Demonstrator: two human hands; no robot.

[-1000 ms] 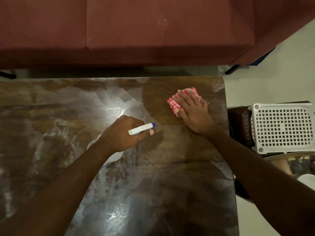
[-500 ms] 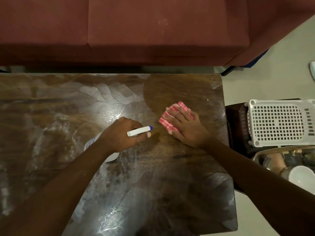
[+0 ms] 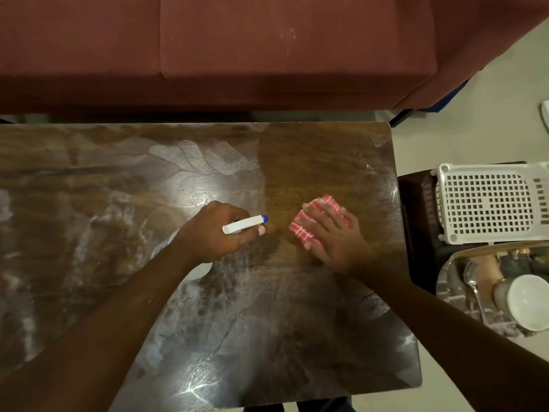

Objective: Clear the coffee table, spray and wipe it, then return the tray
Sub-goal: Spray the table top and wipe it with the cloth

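Dark wood coffee table [image 3: 297,322] fills my feed, streaked with pale smears across its left and near parts. The patch toward the far right corner looks matte and cleaner. Left hand [image 3: 214,233] is curled round a spray bottle [image 3: 243,224], a fingertip showing just below the white head, the blue nozzle tip pointing right toward the cloth. Bottle body is mostly hidden under the wrist. Right hand [image 3: 335,236] lies flat, fingers straight and spread, pressing a pink-and-white checked cloth [image 3: 298,230] onto the tabletop, right of centre. Off the table's right edge I note a metal tray [image 3: 445,289] carrying a white bowl [image 3: 528,301], with a white perforated basket [image 3: 487,203] just beyond it. Maroon sofa [image 3: 267,40] runs along the far side.
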